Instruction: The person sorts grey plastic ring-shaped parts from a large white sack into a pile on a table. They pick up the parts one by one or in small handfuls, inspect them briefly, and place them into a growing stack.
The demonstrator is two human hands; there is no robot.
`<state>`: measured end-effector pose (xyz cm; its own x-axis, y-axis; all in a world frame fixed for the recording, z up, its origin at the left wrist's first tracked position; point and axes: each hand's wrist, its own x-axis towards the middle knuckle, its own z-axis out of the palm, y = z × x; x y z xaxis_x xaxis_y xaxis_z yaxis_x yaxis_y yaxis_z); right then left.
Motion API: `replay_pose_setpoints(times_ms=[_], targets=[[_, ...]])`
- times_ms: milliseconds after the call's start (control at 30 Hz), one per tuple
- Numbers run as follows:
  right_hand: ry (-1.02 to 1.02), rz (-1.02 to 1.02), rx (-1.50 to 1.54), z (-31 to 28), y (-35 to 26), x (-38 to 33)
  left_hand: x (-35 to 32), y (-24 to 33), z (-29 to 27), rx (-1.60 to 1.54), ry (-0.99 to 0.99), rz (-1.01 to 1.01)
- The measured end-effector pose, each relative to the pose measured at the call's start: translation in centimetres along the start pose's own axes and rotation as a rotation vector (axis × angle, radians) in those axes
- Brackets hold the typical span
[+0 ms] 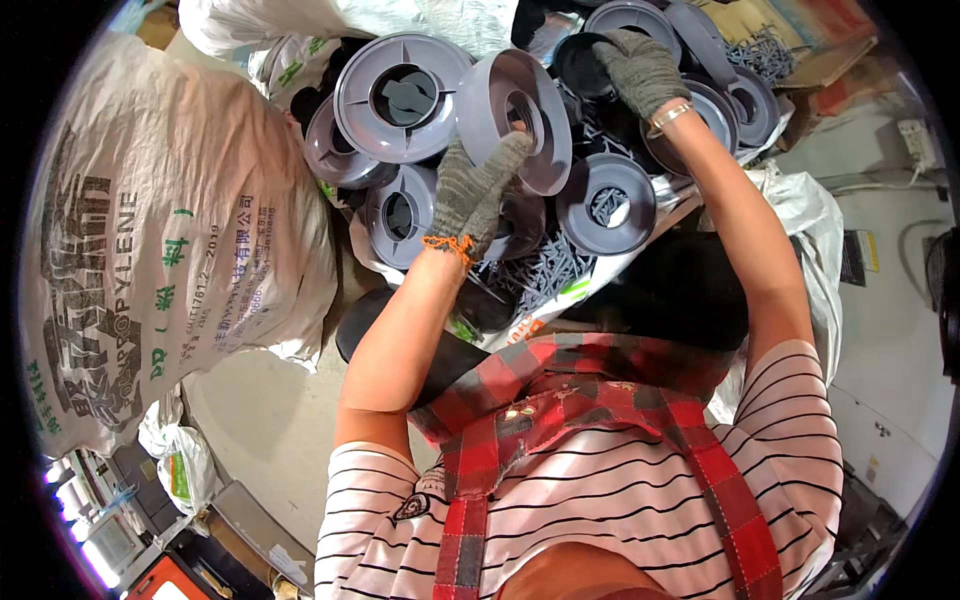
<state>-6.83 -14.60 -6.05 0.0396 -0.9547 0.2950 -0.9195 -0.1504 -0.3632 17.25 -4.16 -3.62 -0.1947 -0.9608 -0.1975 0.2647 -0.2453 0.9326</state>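
My left hand point(478, 190), in a grey knitted glove, grips a grey plastic ring-shaped part point(482, 112) tilted up on its edge. A bare fingertip shows inside its opening. Farther right, my right hand point(642, 78), gloved the same way, has its fingers curled on the rim of a black round, cup-like part point(578, 70). Around both hands lie several grey flanged wheels: a large spoked one point(358, 88) at left, a smaller one point(576, 222) nearer me. Loose grey plastic sticks point(545, 275) are heaped beneath them.
A large white woven sack point(190, 210) stands full at the left. The parts sit in an opened white sack point(640, 245) against my knees. More grey sticks point(765, 52) lie by a cardboard box point(835, 70) at the far right. A white plastic bag point(800, 200) hangs at the right.
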Motion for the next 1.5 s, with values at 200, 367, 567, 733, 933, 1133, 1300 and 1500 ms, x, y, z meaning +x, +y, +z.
replay_pose_setpoints(times_ms=[200,367,567,733,933,1133,1300,1500], targets=[[-0.089,-0.475,0.347,-4.2,-7.6,-6.3,-0.1,-2.5,-2.4,0.281,-0.213,0.161],[-0.143,-0.437,0.298,-4.0,-8.4,-8.5,-0.9,-1.6,-1.8,-0.016,-0.141,-0.130],[0.107,-0.484,-0.041,-2.8,-5.3,-8.6,0.1,-6.2,-4.0,0.208,-0.098,0.242],[0.091,-0.394,-0.049,-1.8,-4.9,-9.2,-2.3,-0.7,-0.6,-0.107,-0.158,-0.093],[-0.165,-0.409,-0.047,-2.6,-5.1,-9.2,-2.6,0.2,0.3,-0.058,-0.121,-0.149],[-0.375,-0.309,0.149,-4.8,-7.9,-10.1,-2.7,0.0,-0.4,0.390,-0.085,-0.041],[-0.224,-0.672,0.055,-4.0,-6.6,-10.7,-2.6,0.8,-0.3,0.082,-0.101,-0.277],[-0.605,0.014,0.499,-2.3,-5.6,-10.6,-3.4,-0.7,1.1,0.163,-0.137,0.010]])
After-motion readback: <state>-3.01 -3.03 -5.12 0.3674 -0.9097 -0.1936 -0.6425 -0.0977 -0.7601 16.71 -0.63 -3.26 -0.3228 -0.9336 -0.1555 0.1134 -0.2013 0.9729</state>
